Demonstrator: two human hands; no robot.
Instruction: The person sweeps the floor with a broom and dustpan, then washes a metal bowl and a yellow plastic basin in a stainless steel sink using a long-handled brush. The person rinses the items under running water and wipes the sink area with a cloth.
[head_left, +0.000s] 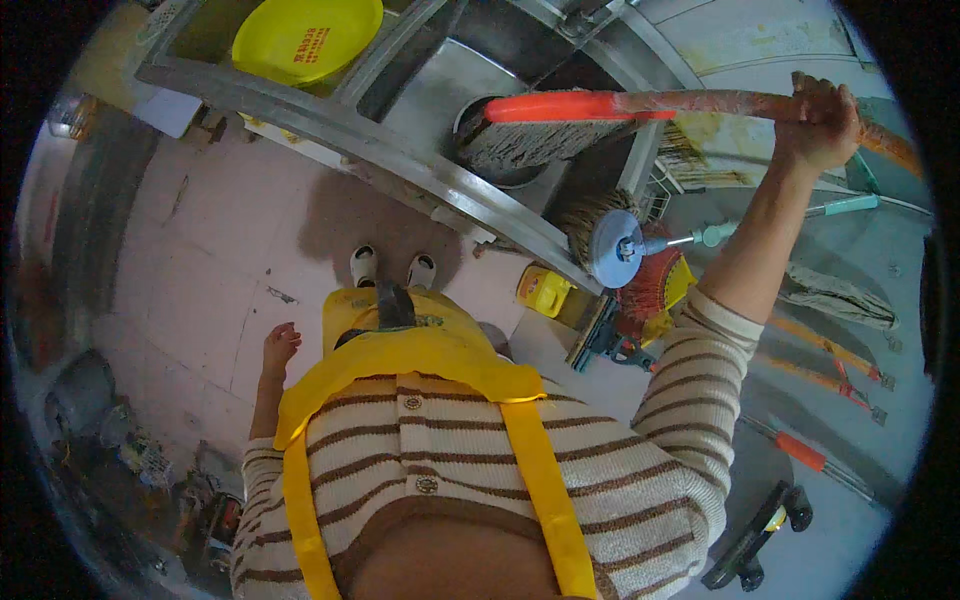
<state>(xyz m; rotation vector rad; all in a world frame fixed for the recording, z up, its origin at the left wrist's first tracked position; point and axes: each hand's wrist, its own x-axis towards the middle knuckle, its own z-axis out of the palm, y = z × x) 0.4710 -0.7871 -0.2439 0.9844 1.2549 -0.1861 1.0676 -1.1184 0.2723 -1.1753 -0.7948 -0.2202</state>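
Note:
My right hand (817, 124) is raised at the upper right, wrapped around the long brownish handle of a mop (551, 106). The handle runs almost level to a bright red plastic section. Below the red part hang grey, matted strands (540, 142), their lower end inside a round metal container (517, 180). That container sits in the stainless-steel sink (442, 79); the strands hide most of its inside. My left hand (281, 345) hangs low beside the yellow apron (420, 352), holding nothing, its fingers loosely curled and apart.
A yellow-green plastic basin (307, 37) bearing writing lies over the left sink compartment. By the sink's right corner are a mop with a blue disc (616, 249), a red-bristled broom (656, 281), a yellow jug (544, 291) and a squeegee (592, 334). Tools with orange handles (825, 345) line the right wall.

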